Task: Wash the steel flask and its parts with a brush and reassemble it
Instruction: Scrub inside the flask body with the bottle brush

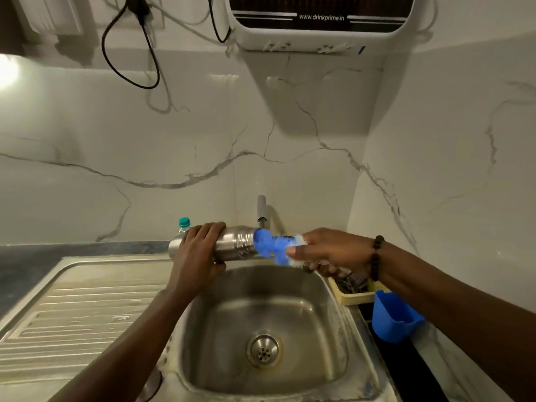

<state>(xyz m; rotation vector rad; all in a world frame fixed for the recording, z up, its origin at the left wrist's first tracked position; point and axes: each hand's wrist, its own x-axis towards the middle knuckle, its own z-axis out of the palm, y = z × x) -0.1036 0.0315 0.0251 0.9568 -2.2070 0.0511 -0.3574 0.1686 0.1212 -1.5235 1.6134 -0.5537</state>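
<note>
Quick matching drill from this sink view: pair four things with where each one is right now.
Things:
1. steel flask
2. brush
3. blue cup
4. drain strainer

Places:
A. at the bottom of the sink basin
B. held sideways in the left hand
C. beside the basin's right edge
D. in the right hand, at the flask's mouth

Pairs: 1-B, 2-D, 3-C, 4-A

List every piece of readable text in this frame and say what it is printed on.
"www.drinkprime.in": white print on the dark front panel of the wall-mounted water purifier.
Plastic bottle behind the steel flask: any label is hidden, nothing readable.
Steel flask: no print visible.
</note>
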